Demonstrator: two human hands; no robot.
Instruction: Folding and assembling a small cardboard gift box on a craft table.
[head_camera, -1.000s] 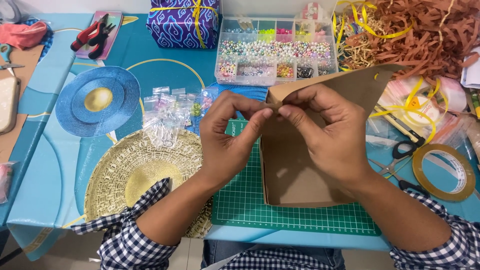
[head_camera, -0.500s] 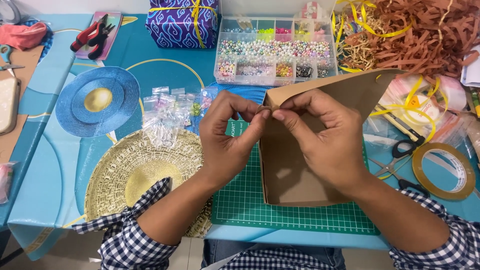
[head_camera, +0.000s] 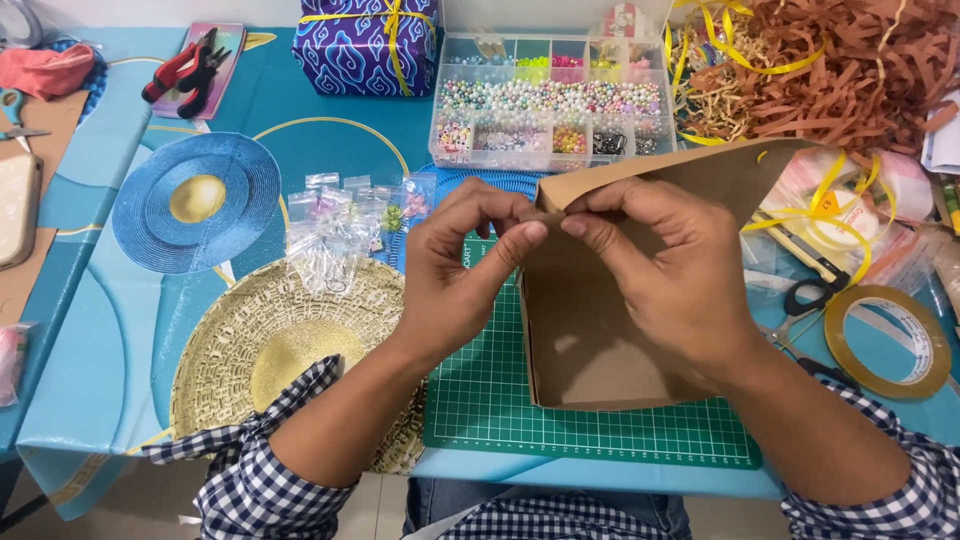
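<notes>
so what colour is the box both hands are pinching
Plain brown cardboard box, inside and out, seen in the head view on a green cutting mat.

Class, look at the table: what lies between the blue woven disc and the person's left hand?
In the head view, a cluster of small clear plastic bags lies between the blue woven disc and the left hand, resting on the table.
</notes>
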